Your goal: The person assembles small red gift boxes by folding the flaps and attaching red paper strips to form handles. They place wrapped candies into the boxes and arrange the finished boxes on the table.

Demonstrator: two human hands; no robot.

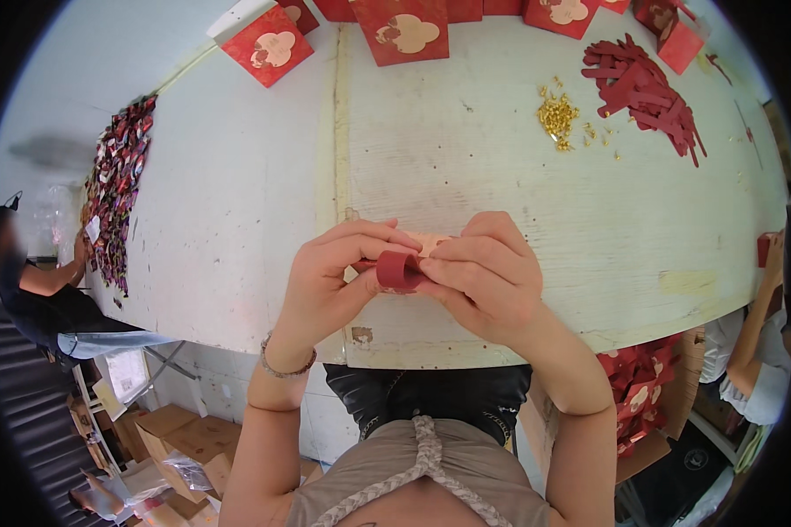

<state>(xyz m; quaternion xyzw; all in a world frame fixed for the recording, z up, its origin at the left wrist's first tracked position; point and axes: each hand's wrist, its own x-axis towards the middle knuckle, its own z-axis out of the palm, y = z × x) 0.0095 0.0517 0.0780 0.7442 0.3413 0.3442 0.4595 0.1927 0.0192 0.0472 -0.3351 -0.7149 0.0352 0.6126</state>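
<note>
Head view: the left hand (330, 281) and the right hand (483, 277) were both closed in a fingertip pinch on a curled dark red paper strip (399, 269), held just above the near edge of the scuffed white-painted wooden table (466, 167). Farther off lay a pile of small shiny gold beads (558, 115), a heap of flat red paper strips (646, 92), and red square cardboard boxes (409, 31).

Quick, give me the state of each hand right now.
Left hand: closed, pinching the curled red paper strip.
Right hand: closed on the same strip, fingers over a pale card piece.
</note>
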